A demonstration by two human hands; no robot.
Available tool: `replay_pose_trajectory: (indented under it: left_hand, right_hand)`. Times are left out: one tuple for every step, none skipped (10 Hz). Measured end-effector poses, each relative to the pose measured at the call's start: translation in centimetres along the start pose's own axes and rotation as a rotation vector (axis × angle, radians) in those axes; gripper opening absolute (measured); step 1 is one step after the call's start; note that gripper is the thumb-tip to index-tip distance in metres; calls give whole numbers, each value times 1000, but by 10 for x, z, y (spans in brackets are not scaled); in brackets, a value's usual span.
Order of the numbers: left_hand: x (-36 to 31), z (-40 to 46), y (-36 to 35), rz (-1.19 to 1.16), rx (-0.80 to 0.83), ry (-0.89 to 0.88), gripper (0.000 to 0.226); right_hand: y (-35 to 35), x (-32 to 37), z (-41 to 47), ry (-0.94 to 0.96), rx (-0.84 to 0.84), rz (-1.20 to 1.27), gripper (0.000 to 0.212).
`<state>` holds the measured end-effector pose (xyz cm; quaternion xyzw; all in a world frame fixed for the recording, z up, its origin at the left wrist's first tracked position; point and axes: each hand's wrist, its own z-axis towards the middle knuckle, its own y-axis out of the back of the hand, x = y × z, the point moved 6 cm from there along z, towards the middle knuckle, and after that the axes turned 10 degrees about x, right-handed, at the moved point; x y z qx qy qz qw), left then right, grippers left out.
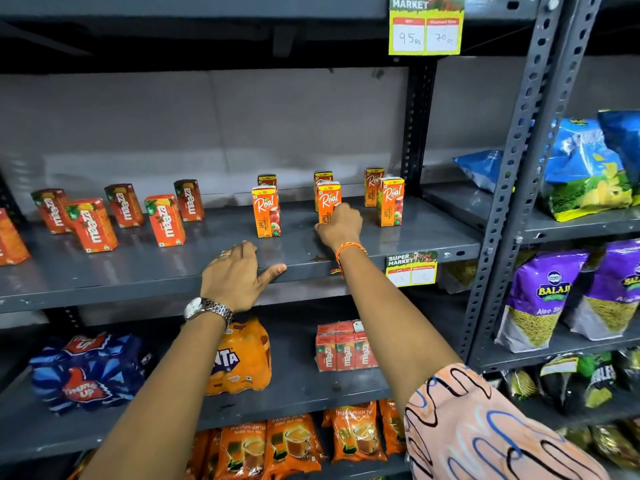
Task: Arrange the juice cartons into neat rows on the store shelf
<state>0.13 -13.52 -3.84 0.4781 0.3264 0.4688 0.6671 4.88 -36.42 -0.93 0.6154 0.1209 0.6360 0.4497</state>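
Note:
Orange Real apple cartons stand on the grey shelf [433, 237] in two loose rows: front ones at left [266, 211], middle [328, 199] and right [391, 201], with smaller-looking ones behind [373, 187]. My right hand [341, 226] is closed around the lower part of the middle front Real carton. My left hand [239, 277] lies flat on the shelf's front edge, fingers spread, holding nothing. Red Maaza cartons [164, 220] stand scattered on the left half of the same shelf, some tilted.
A price tag [411, 268] hangs on the shelf edge. Below are a Thums Up pack [86, 370], a Fanta pack [242, 358] and a Maaza multipack [343, 346]. Snack bags [540, 299] fill the rack to the right, past the upright post [512, 150].

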Motion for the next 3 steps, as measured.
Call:
replay_pose_trajectory:
  left_hand:
    - [-2, -1, 1, 0, -3, 2, 98]
    - [1, -1, 0, -2, -5, 8, 98]
    - [0, -1, 1, 3, 7, 27, 98]
  right_hand:
    - [2, 0, -2, -3, 3, -8, 68]
    - [0, -2, 1, -8, 25, -30, 69]
    - [7, 2, -5, -7, 32, -75, 73]
